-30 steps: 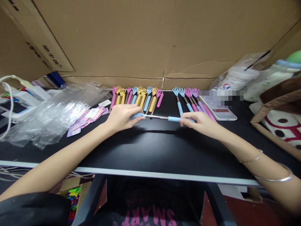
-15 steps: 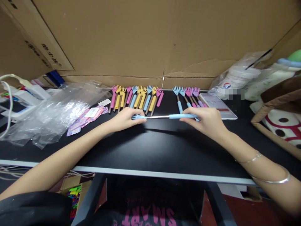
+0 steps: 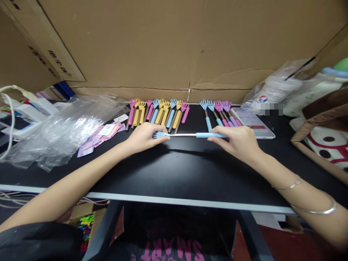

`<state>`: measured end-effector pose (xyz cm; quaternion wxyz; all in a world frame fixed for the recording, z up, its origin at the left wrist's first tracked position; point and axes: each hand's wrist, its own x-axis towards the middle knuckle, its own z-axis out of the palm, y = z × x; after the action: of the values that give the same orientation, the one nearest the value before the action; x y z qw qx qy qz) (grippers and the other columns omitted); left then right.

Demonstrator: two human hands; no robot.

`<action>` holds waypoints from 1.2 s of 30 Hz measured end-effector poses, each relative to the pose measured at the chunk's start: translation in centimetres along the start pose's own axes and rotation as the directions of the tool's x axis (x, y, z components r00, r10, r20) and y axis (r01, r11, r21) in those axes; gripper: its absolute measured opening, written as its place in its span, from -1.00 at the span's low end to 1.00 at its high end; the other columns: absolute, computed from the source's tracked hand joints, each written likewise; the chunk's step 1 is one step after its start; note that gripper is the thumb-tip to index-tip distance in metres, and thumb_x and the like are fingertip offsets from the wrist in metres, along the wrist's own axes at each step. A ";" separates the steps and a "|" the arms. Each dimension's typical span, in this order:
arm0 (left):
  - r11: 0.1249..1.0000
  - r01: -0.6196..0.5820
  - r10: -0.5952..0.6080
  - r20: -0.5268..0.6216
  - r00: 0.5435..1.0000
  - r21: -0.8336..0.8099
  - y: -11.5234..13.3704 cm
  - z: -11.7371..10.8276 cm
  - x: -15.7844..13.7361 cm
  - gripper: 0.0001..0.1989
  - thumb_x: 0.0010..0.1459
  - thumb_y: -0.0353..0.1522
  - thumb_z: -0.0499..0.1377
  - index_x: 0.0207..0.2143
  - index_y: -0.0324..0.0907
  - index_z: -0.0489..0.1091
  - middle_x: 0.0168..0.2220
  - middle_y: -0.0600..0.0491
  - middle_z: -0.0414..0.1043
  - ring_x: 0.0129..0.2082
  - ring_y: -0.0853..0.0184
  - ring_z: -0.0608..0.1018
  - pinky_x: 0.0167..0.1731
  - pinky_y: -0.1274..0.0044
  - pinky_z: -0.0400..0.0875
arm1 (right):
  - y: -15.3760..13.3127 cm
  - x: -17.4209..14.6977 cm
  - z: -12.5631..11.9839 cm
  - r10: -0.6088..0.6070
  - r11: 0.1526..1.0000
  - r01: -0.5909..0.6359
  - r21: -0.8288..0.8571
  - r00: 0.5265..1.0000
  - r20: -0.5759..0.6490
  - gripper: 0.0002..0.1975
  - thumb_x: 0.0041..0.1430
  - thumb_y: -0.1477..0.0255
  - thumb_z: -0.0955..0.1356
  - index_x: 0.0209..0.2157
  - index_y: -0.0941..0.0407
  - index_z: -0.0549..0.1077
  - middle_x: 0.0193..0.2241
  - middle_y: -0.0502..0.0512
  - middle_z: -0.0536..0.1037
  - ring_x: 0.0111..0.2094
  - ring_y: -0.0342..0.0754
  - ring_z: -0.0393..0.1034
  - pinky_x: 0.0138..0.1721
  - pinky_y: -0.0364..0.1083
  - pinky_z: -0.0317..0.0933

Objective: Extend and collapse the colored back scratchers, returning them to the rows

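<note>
Between my hands, a blue back scratcher (image 3: 185, 135) with a metal shaft is held level above the black table. My left hand (image 3: 146, 137) is closed around its small hand-shaped head. The blue handle at the other end is pinched in my right hand (image 3: 236, 139), whose fingers hide part of it. Behind my left hand lies a row of pink, yellow and blue back scratchers (image 3: 164, 114), partly covered by that hand. Behind my right hand is a smaller group of blue, pink and purple back scratchers (image 3: 219, 115).
Clear plastic bags (image 3: 62, 127) and pink-purple cards (image 3: 99, 137) lie on the left. A tablet (image 3: 252, 121), a bagged cup (image 3: 282, 88) and a brown-handled bag (image 3: 304, 137) are on the right. Cardboard (image 3: 163, 43) walls the back; the table's pale edge (image 3: 163, 200) runs in front.
Almost nothing differs. Both hands keep their hold on the blue back scratcher, and its handle end shows slightly less beyond my right fingers.
</note>
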<state>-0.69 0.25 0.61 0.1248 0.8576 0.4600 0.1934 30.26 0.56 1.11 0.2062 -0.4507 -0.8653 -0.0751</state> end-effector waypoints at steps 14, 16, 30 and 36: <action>0.854 -0.165 0.328 -0.266 0.906 0.494 -0.1 0.7 -0.8 -0.62 0.34 -0.12 0.03 -0.34 -0.17 0.48 -0.43 0.07 0.55 -0.45 0.39 0.55 -0.52 0.59 0.13 | -0.8 0.6 -0.6 0.012 0.925 -0.117 0.360 0.960 0.280 -0.59 0.25 0.11 0.20 -0.45 0.08 0.47 -0.63 -0.02 0.41 -0.61 -0.14 0.19 -0.49 -0.13 0.02; 0.817 -0.188 0.391 -0.284 0.875 0.545 0.0 0.7 -0.9 -0.63 0.35 -0.14 0.03 -0.36 -0.17 0.47 -0.48 0.08 0.53 -0.49 0.40 0.53 -0.56 0.58 0.07 | -0.9 0.7 -0.6 -0.009 0.899 -0.128 0.418 0.950 0.311 -0.60 0.25 0.13 0.20 -0.48 0.09 0.45 -0.60 0.00 0.43 -0.57 -0.13 0.23 -0.46 -0.13 0.06; 0.924 -0.180 0.279 -0.272 0.921 0.338 -0.2 1.3 -0.6 -0.67 0.30 -0.15 0.09 -0.38 -0.17 0.47 -0.45 0.10 0.53 -0.47 0.42 0.51 -0.51 0.62 0.16 | -0.8 0.7 -0.5 0.043 0.914 -0.153 0.375 0.957 0.286 -0.64 0.19 0.13 0.28 -0.49 0.10 0.46 -0.59 -0.01 0.46 -0.56 -0.14 0.26 -0.47 -0.14 0.06; 0.998 -0.059 0.060 -0.092 0.994 0.013 0.2 0.8 -0.3 -0.70 0.21 -0.16 0.15 -0.43 -0.20 0.45 -0.48 0.12 0.49 -0.49 0.41 0.47 -0.44 0.61 0.20 | -0.5 0.2 -0.4 -0.002 0.974 -0.021 0.228 0.995 0.099 -0.59 0.21 0.04 0.29 -0.43 0.09 0.49 -0.70 -0.08 0.33 -0.67 -0.19 0.13 -0.52 -0.15 -0.01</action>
<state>-0.32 -0.13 -0.03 0.0934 0.8617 0.4405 0.2341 29.85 0.25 1.53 0.2140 -0.4313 -0.8751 0.0482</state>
